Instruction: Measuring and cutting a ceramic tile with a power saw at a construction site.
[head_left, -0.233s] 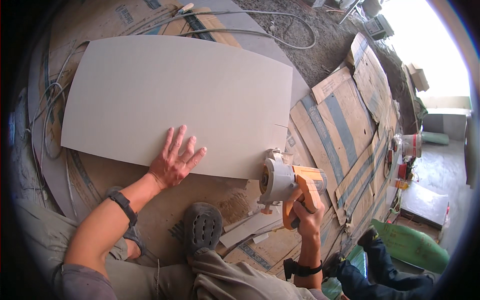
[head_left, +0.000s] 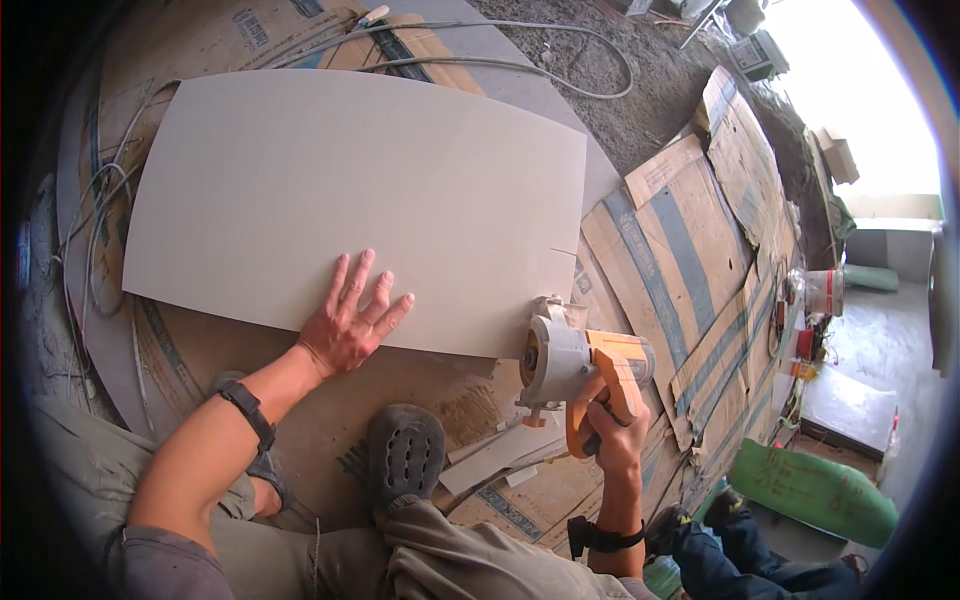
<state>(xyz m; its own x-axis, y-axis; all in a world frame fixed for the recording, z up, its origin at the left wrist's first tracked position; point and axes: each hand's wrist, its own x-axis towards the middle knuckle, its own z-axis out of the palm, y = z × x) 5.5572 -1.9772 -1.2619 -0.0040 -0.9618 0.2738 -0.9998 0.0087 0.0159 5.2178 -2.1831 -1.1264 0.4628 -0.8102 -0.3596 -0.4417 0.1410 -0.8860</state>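
Observation:
A large pale beige tile (head_left: 340,190) lies across layers of cardboard. On its near edge my left hand (head_left: 350,325) rests flat with the fingers spread. A short dark line, which looks like a cut, shows near the tile's right edge. My right hand (head_left: 617,430) is wrapped round the handle of an orange and grey handheld tile cutter (head_left: 565,355). The cutter's base sits at the tile's near right corner, and its housing hides whether the blade touches the tile.
Narrow tile offcuts (head_left: 500,460) lie by my shoe (head_left: 405,455). Flattened cardboard (head_left: 660,270) covers the floor at right. A loose cable (head_left: 590,50) loops at the back. Another person's legs (head_left: 745,545) are at lower right, near a green sheet-like piece (head_left: 815,490).
The other person's foot and legs at lower right have shifted down toward the lower edge. My hands, the tile cutter and the tile stay practically where they were.

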